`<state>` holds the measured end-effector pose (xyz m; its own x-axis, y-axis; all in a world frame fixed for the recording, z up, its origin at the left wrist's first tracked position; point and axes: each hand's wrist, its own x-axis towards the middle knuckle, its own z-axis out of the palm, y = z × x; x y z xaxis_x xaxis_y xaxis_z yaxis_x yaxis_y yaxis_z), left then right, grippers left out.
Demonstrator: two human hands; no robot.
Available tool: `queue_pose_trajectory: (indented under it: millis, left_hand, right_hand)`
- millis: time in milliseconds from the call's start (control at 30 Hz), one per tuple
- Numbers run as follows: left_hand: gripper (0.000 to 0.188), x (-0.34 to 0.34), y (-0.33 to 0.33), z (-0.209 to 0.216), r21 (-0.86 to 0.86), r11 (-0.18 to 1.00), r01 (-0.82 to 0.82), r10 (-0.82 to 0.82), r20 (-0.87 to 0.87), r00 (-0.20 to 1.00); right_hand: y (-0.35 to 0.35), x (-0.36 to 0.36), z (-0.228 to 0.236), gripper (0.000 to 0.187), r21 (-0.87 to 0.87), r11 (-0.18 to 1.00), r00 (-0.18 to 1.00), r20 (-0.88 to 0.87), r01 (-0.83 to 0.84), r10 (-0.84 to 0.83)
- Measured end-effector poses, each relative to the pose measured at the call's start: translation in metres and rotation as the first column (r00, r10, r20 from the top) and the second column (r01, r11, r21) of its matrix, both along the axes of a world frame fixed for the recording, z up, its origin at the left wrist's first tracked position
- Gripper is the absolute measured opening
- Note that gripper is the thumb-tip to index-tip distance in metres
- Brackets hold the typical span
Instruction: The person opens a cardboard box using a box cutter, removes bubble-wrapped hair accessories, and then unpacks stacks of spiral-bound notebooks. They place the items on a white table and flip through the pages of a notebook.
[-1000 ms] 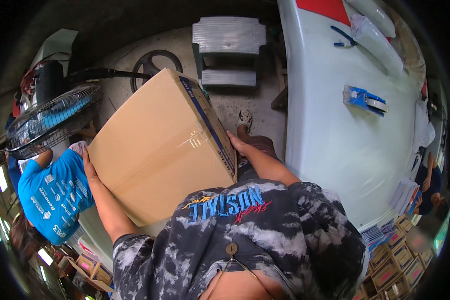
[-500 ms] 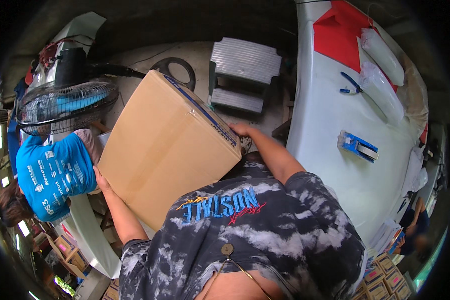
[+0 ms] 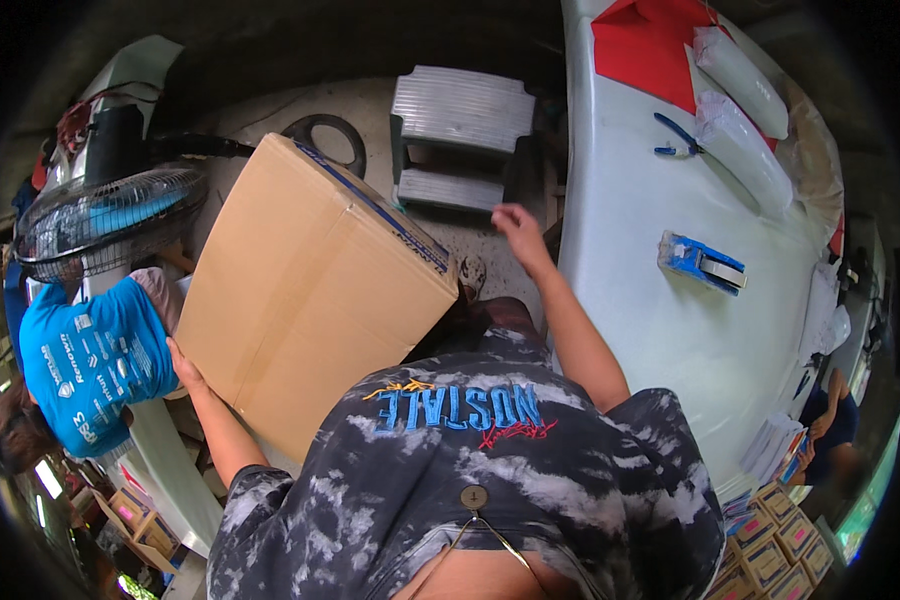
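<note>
A large brown cardboard box (image 3: 305,300) stands tilted in front of me, a strip of tape along its broad face and dark blue print on its narrow right side. At its left edge my left hand (image 3: 187,370) holds on, thumb and fingers against the cardboard. My right hand (image 3: 518,232) is off the box, raised between it and the white table, fingers loosely bent and apart with nothing in them. What bears the box's underside is hidden.
A grey step stool (image 3: 460,135) and a black ring (image 3: 332,140) lie beyond the box. On the white table (image 3: 620,330) rest a blue tape dispenser (image 3: 702,263), blue-handled pliers (image 3: 678,138) and wrapped rolls (image 3: 740,150). A fan (image 3: 110,220) and a person in blue (image 3: 95,360) are at left.
My right hand has let go of the box's right edge and moved away to the right. My left hand remains on the left edge. The whole view has shifted slightly.
</note>
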<state>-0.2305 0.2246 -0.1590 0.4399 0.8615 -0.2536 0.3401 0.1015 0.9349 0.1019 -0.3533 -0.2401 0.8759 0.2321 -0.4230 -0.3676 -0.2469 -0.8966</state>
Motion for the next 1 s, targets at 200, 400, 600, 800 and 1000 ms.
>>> queue_pose_trajectory:
  millis: [200,400,600,800,1000]
  left_hand:
    - [0.050,-0.014,0.013,-0.007,0.076,0.997,0.006,-0.002,-0.056,0.998]
    - [0.050,-0.023,0.009,0.003,-0.033,0.995,-0.091,0.091,0.007,0.996]
    - [0.052,-0.002,-0.028,0.038,-0.417,0.906,0.080,0.033,0.256,0.966]
    - [0.048,-0.010,-0.049,0.052,-0.503,0.864,0.013,0.160,0.299,0.941]
    - [0.045,0.005,-0.078,0.067,-0.538,0.843,-0.017,0.225,0.324,0.919]
  right_hand:
    - [0.012,-0.056,-0.059,0.034,0.012,0.974,0.912,-0.348,-0.226,0.216]
    - [0.046,-0.065,-0.075,0.053,0.004,0.932,0.795,-0.521,-0.361,0.310]
    - [0.074,-0.062,-0.109,0.060,0.224,0.947,0.501,-0.807,-0.229,0.312]
    - [0.090,-0.049,-0.093,0.055,0.270,0.938,0.452,-0.824,-0.216,0.341]
    - [0.098,-0.051,-0.109,0.063,0.282,0.918,0.441,-0.811,-0.278,0.383]
